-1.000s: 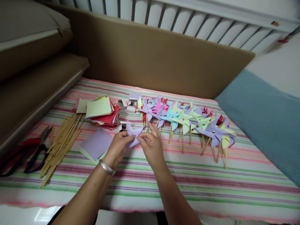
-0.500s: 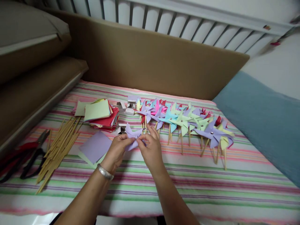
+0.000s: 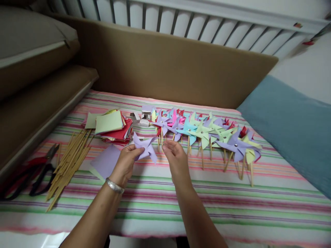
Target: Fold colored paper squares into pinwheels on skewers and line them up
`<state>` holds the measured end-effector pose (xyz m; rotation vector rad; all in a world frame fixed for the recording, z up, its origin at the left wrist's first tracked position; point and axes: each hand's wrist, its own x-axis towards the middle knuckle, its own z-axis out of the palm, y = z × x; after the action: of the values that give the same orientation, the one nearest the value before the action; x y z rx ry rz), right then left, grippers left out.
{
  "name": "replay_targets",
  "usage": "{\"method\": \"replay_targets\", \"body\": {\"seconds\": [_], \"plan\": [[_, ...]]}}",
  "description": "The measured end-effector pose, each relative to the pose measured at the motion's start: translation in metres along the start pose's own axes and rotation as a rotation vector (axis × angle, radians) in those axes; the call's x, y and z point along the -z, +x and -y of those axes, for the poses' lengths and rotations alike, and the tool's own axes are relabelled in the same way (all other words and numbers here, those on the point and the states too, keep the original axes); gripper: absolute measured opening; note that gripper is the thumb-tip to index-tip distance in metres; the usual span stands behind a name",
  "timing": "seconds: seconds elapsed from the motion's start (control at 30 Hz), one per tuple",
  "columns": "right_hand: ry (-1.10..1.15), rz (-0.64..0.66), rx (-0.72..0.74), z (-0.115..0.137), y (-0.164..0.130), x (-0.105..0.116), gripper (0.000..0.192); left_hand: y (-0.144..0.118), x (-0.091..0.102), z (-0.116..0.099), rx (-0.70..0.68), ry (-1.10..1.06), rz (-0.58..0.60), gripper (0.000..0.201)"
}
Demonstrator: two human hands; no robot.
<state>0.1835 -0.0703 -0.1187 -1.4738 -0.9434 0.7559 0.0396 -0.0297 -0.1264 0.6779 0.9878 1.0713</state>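
A lavender paper pinwheel with its blades folded in is pinched in my left hand, thumb pressed over its middle. No stick shows on it. My right hand is a little to the right of the pinwheel, apart from it, with fingers loosely curled and nothing visible in them. Lavender and pale green paper squares lie partly behind my left wrist. Behind both hands, finished-looking pinwheels on sticks lie in a row in lavender, pale green, blue, pink, red and yellow.
To the left are a bundle of thin wooden sticks and black-handled scissors beside something red. A stack of coloured paper squares and small open boxes sit farther back. Brown padded cushions border the striped cloth.
My right hand has come off the lavender pinwheel and moved right and slightly down. The pinwheel, still in my left hand, now shows its folded blades more fully.
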Motion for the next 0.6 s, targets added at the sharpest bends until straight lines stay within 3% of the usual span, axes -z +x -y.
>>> {"method": "replay_targets", "body": {"seconds": [0.1,0.17,0.33,0.6], "plan": [[0.214,0.125,-0.251,-0.006,0.001,-0.003,0.038,0.0,0.0,0.001,-0.016,0.003,0.013,0.02],[0.265,0.214,-0.335,-0.007,0.0,-0.006,0.037,-0.002,-0.003,0.004,-0.031,0.007,0.032,0.019],[0.318,0.31,-0.338,-0.005,-0.003,-0.009,0.019,-0.008,-0.012,0.01,-0.059,0.093,0.061,0.015],[0.26,0.34,-0.277,-0.007,0.001,0.0,0.014,-0.012,-0.015,0.012,-0.07,0.178,0.081,0.012]]}}
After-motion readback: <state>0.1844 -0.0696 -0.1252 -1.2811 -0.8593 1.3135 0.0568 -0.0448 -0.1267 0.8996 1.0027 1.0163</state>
